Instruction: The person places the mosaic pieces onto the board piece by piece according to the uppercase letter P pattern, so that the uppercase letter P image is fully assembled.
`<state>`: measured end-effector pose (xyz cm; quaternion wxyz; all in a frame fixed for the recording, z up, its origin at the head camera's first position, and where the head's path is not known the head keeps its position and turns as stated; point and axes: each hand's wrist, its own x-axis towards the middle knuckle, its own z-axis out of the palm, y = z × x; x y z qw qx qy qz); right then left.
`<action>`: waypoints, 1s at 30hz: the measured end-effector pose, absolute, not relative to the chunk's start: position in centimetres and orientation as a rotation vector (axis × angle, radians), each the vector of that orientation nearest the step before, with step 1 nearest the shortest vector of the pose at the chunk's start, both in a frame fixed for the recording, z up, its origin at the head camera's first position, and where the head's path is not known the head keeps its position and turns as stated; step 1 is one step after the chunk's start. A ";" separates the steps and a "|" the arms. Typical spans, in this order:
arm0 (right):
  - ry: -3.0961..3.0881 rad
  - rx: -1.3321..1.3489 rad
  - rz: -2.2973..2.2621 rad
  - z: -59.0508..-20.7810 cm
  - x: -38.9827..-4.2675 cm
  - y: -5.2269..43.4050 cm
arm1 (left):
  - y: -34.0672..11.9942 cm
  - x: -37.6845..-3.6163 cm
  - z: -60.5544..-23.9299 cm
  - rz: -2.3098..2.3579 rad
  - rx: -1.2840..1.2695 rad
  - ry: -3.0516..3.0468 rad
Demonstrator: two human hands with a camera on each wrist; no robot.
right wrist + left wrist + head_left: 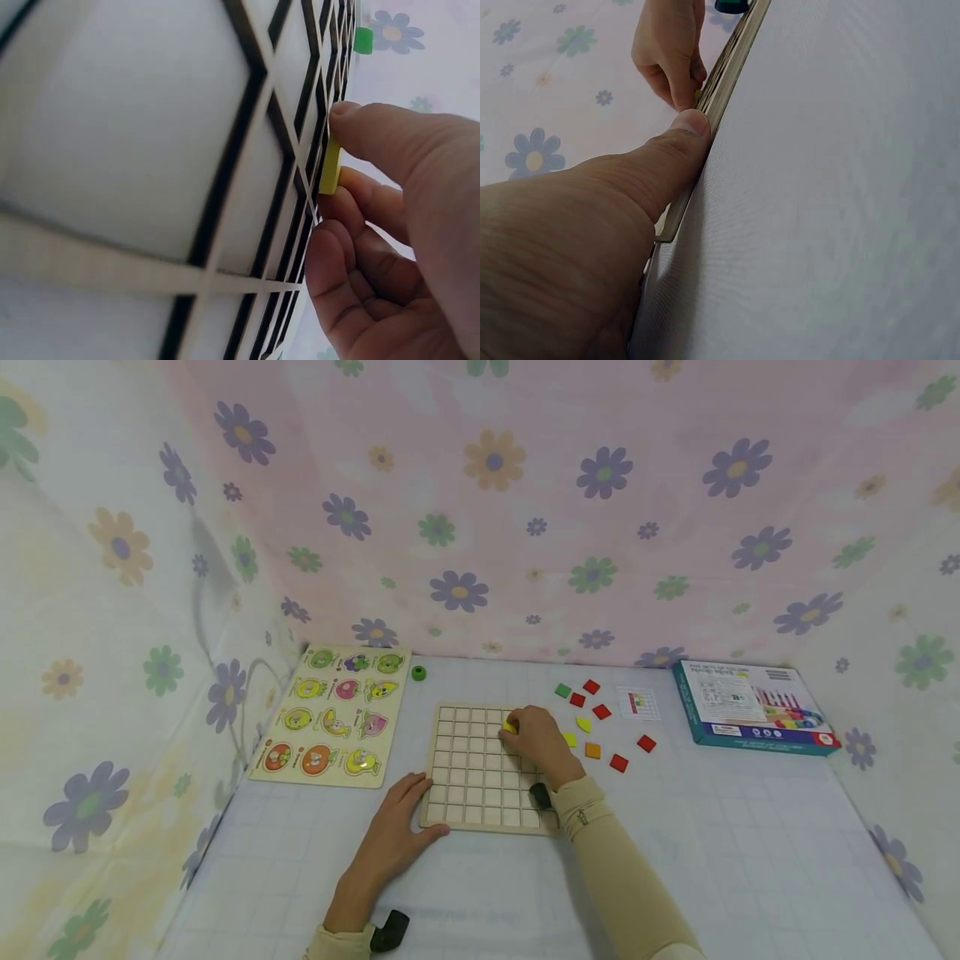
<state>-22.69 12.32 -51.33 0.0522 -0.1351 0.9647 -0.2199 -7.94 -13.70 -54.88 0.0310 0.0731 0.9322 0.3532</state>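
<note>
Barely begun: grid board (480,767) at frame centre, cells bare. Right hand (534,739) pinching a yellow tile (330,166) at the board's upper right. Left hand (397,837) flat, steadying the lower-left edge. Loose tiles (601,712) waiting right of the board

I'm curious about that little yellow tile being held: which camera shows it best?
The right wrist view: the yellow tile fills the frame up close, pinched between fingers against the grid board. The head view shows only a yellow speck under the right hand. In the left wrist view it cannot be made out.
</note>
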 end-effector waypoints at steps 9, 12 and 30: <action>2.972 -0.437 -0.654 -51.2 -22.1 12.0 | -13.7 -7.9 -55.2 1.095 0.259 2.906; 2.981 -0.441 -0.657 -51.3 -21.9 12.1 | -13.7 -7.9 -55.2 1.100 0.251 2.892; 2.974 -0.410 -0.675 -51.2 -21.8 12.0 | -13.8 -8.0 -54.9 1.079 0.256 2.896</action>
